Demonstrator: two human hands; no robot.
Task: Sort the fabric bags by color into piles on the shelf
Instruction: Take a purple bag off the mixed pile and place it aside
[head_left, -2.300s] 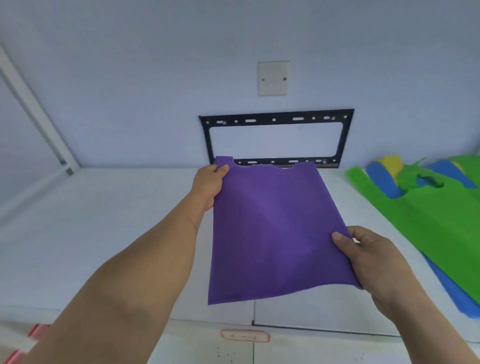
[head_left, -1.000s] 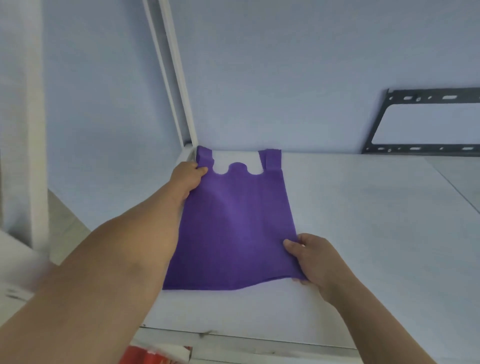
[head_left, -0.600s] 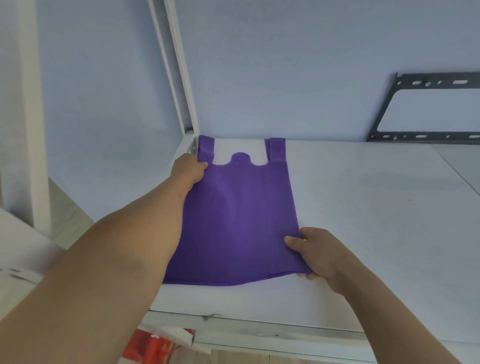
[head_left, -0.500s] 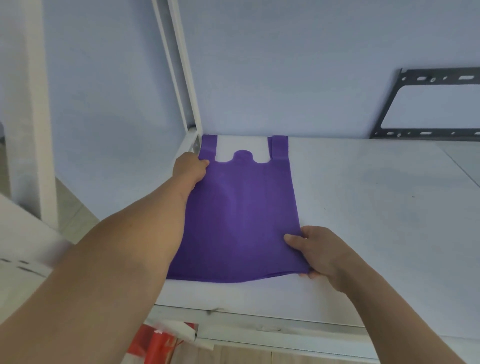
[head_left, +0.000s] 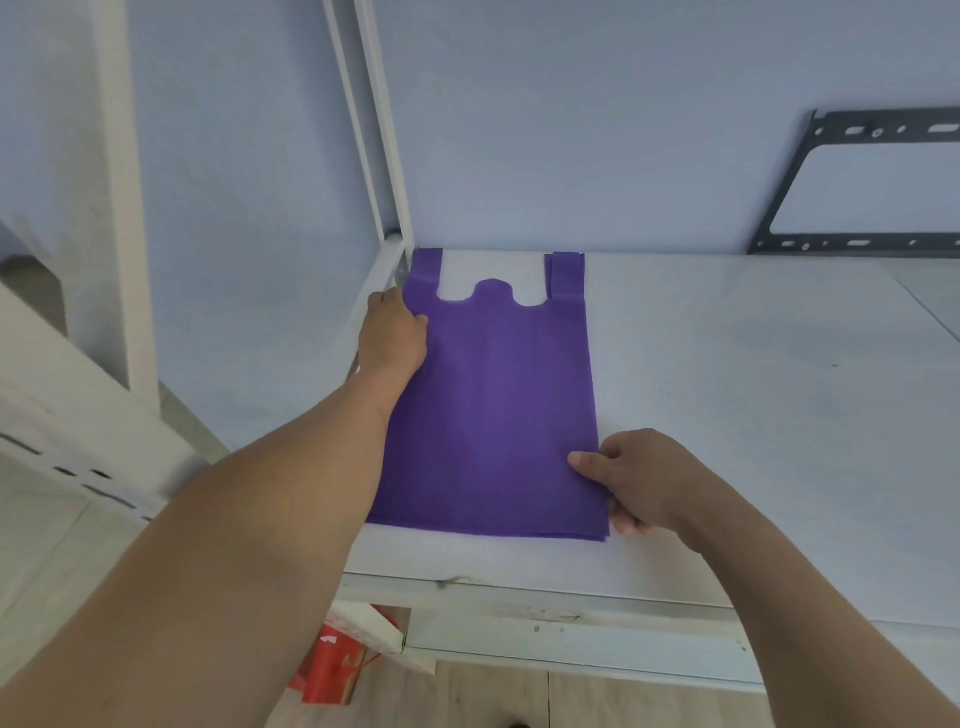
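A purple fabric bag (head_left: 498, 410) lies flat on the white shelf (head_left: 753, 415) at its far left end, handles pointing to the wall. My left hand (head_left: 392, 335) rests on the bag's upper left edge, near the left handle, fingers curled on the fabric. At the lower right corner my right hand (head_left: 631, 480) pinches the bag, thumb on top and fingers under the edge. The layered edge at that corner hints at more purple fabric beneath.
A white upright post (head_left: 387, 156) stands at the shelf's back left corner. A black metal bracket (head_left: 810, 156) hangs on the wall at the right. Below the shelf's front edge a red package (head_left: 332, 670) lies on the floor.
I carried the purple bag from the shelf's middle to its left end and laid it flat. In the last half second the bag settled; both hands stay on it.
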